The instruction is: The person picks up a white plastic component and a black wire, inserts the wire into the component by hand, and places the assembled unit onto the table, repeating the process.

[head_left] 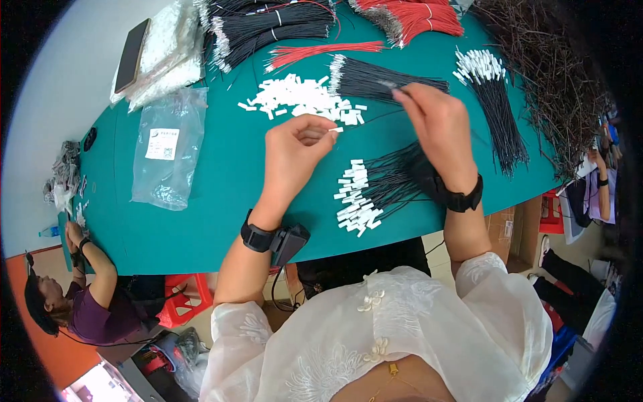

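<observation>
My left hand (295, 157) pinches a small white connector housing (336, 129) between thumb and fingertips. A thin dark wire runs from beside it toward the right. My right hand (439, 124) is closed over a bundle of black wires (382, 79) with silvery terminal tips. A blurred grey tip shows at its fingertips, apparently the end of a black wire. Loose white housings (298, 95) lie heaped just beyond my left hand. Below my right hand, black wires with white housings (358, 197) on their ends lie spread out, partly hidden by my wrist.
Bundled black wires (271, 30), red wires (328, 51) and a red bundle (422, 19) lie along the far side. Finished-looking black wires (495, 100) and a dark tangle (549, 74) are right. A clear bag (167, 177) and phone (132, 55) are left; co-workers sit either side.
</observation>
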Tool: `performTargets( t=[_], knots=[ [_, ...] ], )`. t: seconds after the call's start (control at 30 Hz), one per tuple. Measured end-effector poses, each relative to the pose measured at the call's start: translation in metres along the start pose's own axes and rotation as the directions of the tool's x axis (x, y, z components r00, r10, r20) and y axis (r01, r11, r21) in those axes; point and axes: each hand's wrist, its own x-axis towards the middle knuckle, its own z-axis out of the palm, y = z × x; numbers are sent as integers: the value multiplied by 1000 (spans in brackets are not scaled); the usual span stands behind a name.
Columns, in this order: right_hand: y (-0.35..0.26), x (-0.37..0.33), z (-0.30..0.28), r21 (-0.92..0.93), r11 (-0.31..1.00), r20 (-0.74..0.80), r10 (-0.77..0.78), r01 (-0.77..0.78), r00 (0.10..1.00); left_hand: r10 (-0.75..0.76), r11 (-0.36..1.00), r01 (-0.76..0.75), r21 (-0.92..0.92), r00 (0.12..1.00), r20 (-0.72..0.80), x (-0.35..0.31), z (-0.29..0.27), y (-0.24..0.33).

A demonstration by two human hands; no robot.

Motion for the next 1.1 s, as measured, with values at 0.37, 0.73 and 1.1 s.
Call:
performTargets(
  t=[0.37, 0.73, 1.1],
  knots=[
    [-2, 0, 10, 26, 996, 119, 86, -89, 989, 206, 879, -331, 342, 912, 354, -6, 11, 2],
    [8, -5, 51, -54, 980, 379, 196, -190, 904, 131, 930, -178, 321, 978, 161, -1, 8, -5],
    [-14, -2, 28, 325, 941, 335, -18, -97, 942, 61, 997, -59, -49, 998, 31, 2, 9, -3]
  ],
)
